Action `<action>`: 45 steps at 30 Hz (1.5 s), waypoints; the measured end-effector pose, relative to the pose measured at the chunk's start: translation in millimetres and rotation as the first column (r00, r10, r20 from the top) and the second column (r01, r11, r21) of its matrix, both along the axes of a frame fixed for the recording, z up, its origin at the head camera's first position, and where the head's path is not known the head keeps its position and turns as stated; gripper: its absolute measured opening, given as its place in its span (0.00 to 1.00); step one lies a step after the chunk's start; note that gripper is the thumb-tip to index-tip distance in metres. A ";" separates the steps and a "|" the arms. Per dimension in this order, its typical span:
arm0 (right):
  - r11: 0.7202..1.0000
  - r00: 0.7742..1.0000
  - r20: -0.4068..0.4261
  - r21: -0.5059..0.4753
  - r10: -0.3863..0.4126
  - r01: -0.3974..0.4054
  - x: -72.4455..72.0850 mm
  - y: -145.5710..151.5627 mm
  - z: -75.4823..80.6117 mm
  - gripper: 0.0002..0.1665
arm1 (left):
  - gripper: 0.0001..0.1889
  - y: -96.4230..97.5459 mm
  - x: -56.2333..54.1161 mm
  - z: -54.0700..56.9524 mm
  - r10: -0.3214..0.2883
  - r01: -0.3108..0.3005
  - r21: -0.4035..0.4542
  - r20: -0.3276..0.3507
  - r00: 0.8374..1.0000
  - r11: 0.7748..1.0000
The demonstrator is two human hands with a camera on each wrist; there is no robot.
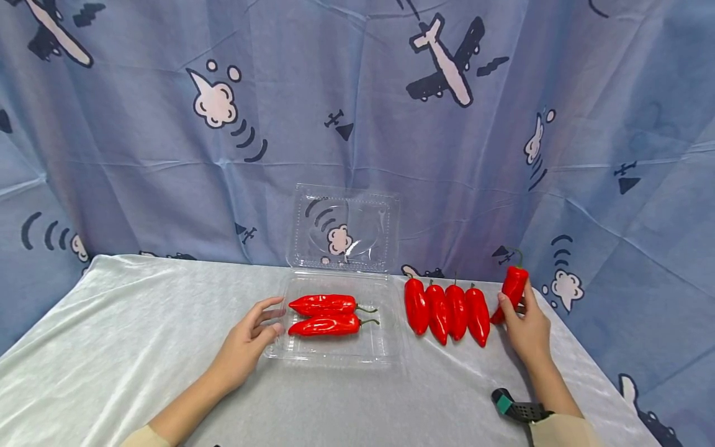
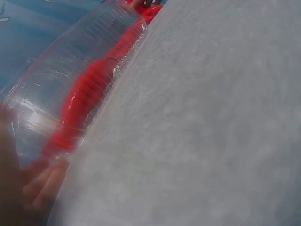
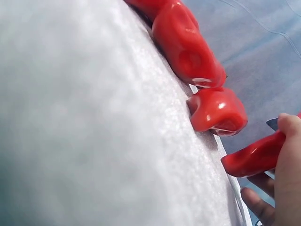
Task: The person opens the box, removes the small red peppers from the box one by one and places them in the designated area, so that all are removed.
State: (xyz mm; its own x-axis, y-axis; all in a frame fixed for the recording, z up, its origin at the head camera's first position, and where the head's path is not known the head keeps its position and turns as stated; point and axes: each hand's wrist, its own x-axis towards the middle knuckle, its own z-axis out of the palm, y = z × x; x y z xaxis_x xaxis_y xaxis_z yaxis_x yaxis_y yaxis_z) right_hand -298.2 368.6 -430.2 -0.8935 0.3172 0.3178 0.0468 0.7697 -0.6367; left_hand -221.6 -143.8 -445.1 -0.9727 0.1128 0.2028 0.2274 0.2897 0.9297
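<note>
My right hand (image 1: 527, 332) grips a red chili pepper (image 1: 514, 285), tilted with its green stem up; in the right wrist view the pepper's tip (image 3: 235, 165) points out past the fingers. A clear plastic clamshell box (image 1: 335, 354) stands in the middle with its lid (image 1: 341, 236) raised behind it. Two red peppers (image 1: 326, 325) lie side by side in its base, stems to the right. At the box's left edge, my left hand (image 1: 246, 344) rests with loosely bent fingers and thumb touching the side, its fingertips (image 2: 49, 181) against the plastic.
Several more red peppers (image 1: 438, 313) lie in a row, stems to the back, between the box and my right hand. A white cloth (image 1: 268, 410) covers the table. Close behind hangs a blue curtain (image 1: 223, 205) with airplane prints. A dark band (image 1: 519, 410) is on the right wrist.
</note>
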 end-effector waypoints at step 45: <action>0.990 0.976 0.214 0.144 -0.025 -0.006 0.4 -1.5 -8.7 0.42 | 0.25 0.4 -0.7 -0.9 0.006 -0.006 -0.011 0.005 1.000 1.000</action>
State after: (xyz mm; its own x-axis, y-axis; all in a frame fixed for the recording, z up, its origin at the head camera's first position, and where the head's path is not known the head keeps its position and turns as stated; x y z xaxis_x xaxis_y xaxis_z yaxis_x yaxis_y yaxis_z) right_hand -297.8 367.1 -438.8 -0.9430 0.2912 0.1613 0.1783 0.8510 -0.4939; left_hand -222.4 -143.4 -445.9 -0.9744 0.1096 0.1962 0.2207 0.3016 0.9276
